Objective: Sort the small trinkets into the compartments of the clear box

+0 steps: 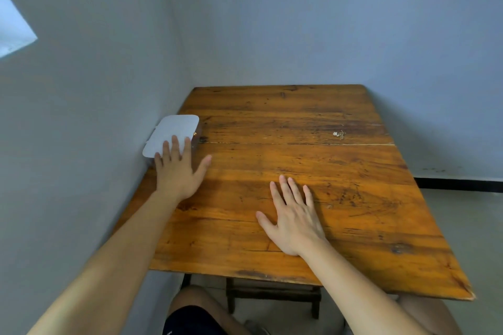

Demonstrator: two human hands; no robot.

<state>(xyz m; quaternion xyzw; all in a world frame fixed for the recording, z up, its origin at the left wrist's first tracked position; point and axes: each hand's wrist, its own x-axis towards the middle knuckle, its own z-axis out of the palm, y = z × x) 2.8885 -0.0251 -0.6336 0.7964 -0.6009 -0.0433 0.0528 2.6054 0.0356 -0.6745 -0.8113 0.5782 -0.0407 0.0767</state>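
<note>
The box [177, 132] sits at the table's left edge against the wall, its lid closed and looking pale and frosted; a small gold trinket shows at its right side. My left hand [178, 168] lies flat with fingers spread, fingertips resting on the lid's near part, thumb out on the wood. My right hand [294, 215] lies flat and open on the table's middle, holding nothing. A small cluster of silvery and gold trinkets [339, 134] lies on the far right of the table, well away from both hands.
The wooden table [313, 166] stands in a corner, walls to the left and behind. A dark wooden stool [272, 294] stands under the near edge, between my knees. Floor shows to the right.
</note>
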